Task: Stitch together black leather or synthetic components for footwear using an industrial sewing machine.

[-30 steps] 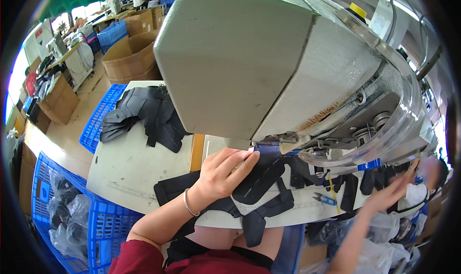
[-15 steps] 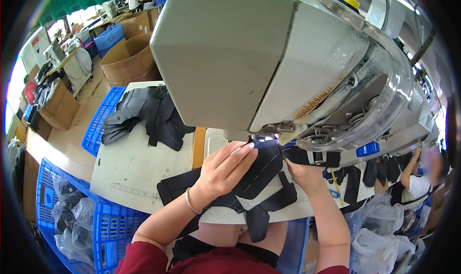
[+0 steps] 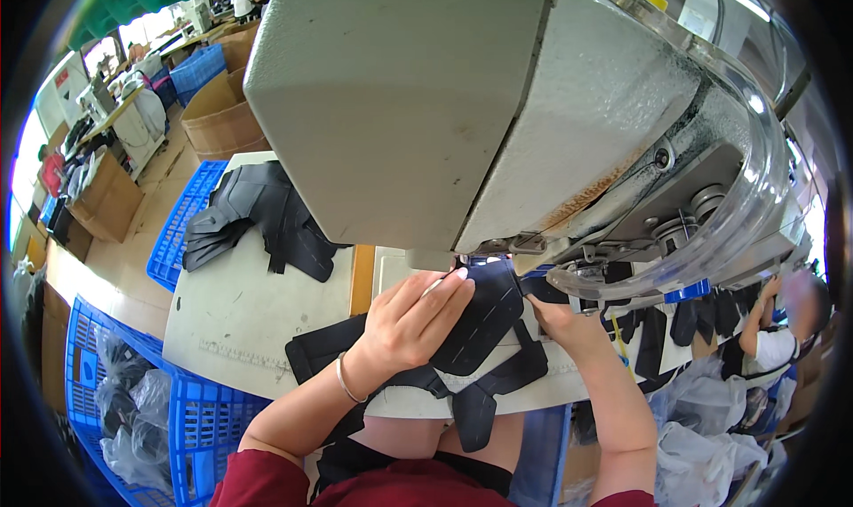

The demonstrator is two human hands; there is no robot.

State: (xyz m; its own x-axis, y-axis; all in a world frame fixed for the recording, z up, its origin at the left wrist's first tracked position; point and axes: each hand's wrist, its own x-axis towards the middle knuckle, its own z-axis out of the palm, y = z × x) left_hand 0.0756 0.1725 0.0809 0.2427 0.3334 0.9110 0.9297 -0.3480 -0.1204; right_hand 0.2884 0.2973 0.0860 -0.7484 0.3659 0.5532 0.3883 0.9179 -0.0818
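A black fabric piece (image 3: 484, 316) with pale stitch marks lies under the head of a sewing machine (image 3: 400, 107), its far edge at the lit stitching spot. My left hand (image 3: 410, 322) pinches the left edge of this piece close to the needle area, thumb and fingers together. At the right edge, my right hand (image 3: 562, 320) is closed on the black material, its fingertips partly hidden beneath the machine and the fabric. More joined black parts (image 3: 502, 374) spread toward me and hang over the table's near edge. The needle itself is hidden from view.
A stack of black cut pieces (image 3: 267, 214) lies on the left of the pale table (image 3: 235, 316). Blue crates (image 3: 218, 427) stand at the left, one with plastic bags. Plastic bags (image 3: 702, 454) lie at the right, near another person (image 3: 777, 347). Cardboard boxes stand further off.
The view has shifted slightly, so the machine head looks larger and further left. Both hands stay at nearly the same place on the black piece.
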